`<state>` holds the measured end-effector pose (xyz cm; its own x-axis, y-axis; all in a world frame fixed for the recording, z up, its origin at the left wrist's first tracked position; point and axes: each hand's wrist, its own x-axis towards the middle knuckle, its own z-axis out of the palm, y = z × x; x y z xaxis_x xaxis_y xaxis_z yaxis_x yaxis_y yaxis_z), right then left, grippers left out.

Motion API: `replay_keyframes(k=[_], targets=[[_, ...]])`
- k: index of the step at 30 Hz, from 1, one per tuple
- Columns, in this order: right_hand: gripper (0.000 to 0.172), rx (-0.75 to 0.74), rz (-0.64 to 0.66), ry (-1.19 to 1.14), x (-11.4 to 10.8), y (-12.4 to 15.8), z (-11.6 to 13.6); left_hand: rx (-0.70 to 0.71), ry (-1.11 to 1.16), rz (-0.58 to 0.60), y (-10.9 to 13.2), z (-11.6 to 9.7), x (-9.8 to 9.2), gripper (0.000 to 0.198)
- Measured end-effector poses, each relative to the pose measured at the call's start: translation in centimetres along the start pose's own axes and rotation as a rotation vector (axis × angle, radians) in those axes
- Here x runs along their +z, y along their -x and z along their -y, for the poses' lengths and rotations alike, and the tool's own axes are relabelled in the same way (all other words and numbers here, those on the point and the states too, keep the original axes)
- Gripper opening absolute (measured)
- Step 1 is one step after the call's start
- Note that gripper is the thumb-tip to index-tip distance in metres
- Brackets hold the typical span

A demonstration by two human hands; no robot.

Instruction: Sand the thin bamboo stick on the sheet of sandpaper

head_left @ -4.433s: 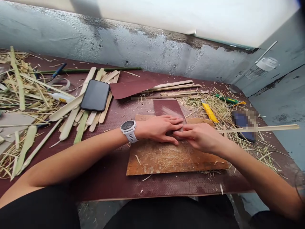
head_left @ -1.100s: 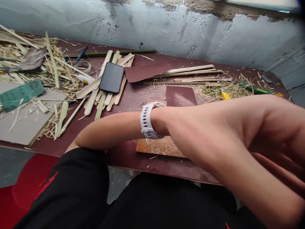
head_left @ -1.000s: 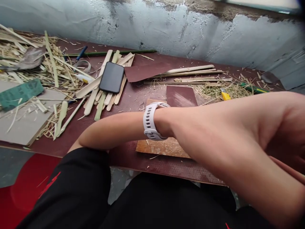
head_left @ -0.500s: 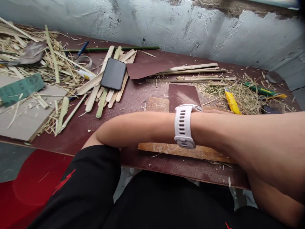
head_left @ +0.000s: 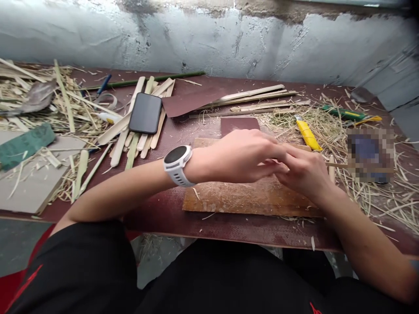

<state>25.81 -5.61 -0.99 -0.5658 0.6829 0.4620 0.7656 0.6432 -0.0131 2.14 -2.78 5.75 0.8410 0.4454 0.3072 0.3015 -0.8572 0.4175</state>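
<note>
My left hand (head_left: 242,157), with a white watch (head_left: 178,165) on its wrist, hovers just over a brown wooden board (head_left: 242,200). Its fingers are curled and pressed together against my right hand (head_left: 304,172). What the left fingers hold is hidden. The fingers of my right hand are closed round a thin bamboo strip (head_left: 338,165) that sticks out to the right. A dark red sandpaper sheet (head_left: 238,123) lies at the board's far edge, partly hidden behind my left hand.
A black phone (head_left: 145,113) rests on flat bamboo slats (head_left: 126,139). Another sandpaper sheet (head_left: 193,101) lies behind. A yellow knife (head_left: 307,135) and a green one (head_left: 343,114) sit in shavings to the right. A green block (head_left: 26,144) and grey board (head_left: 29,185) lie left. A wall is behind.
My left arm was raised close to the camera and crossed the view. It has dropped back, and both hands now meet over the wooden board.
</note>
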Motion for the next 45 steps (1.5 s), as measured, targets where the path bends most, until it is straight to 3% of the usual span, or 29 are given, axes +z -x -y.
replay_keyframes(k=[3,6,11,14,17,20,27,36,41,45], targets=[[0.022,-0.027,-0.05,0.084,-0.2,-0.1,0.2,-0.064,-0.177,-0.019,1.8,1.9,1.1,0.024],[0.025,-0.035,-0.056,0.111,-0.3,-0.2,0.4,-0.064,-0.177,-0.046,2.8,2.9,1.6,0.025],[0.03,-0.09,-0.108,0.113,-0.1,-0.1,0.3,-0.012,0.111,-0.177,2.9,3.6,1.6,0.019],[0.033,-0.092,-0.132,0.134,0.0,0.1,0.2,-0.047,0.323,-0.187,2.9,4.0,1.0,0.015],[0.037,-0.113,-0.126,0.144,0.1,0.2,0.1,-0.099,0.302,-0.119,3.4,4.8,0.4,0.014],[0.038,-0.135,-0.106,0.145,0.0,0.1,-0.1,-0.159,0.088,-0.017,4.1,5.7,-0.2,0.016],[0.027,-0.139,-0.078,0.165,-1.0,-0.2,-0.6,-0.274,-0.125,0.151,4.9,6.0,-0.9,0.021],[0.014,-0.168,0.004,0.167,-0.4,-0.3,0.7,-0.179,-0.136,0.17,5.5,5.3,-0.5,0.024],[0.017,-0.159,0.019,0.2,-0.7,-0.1,1.1,-0.149,-0.197,0.175,5.6,5.4,-0.2,0.02],[0.021,-0.159,0.018,0.197,-0.7,-0.1,0.7,-0.191,-0.299,0.192,5.6,5.7,-0.3,0.044]])
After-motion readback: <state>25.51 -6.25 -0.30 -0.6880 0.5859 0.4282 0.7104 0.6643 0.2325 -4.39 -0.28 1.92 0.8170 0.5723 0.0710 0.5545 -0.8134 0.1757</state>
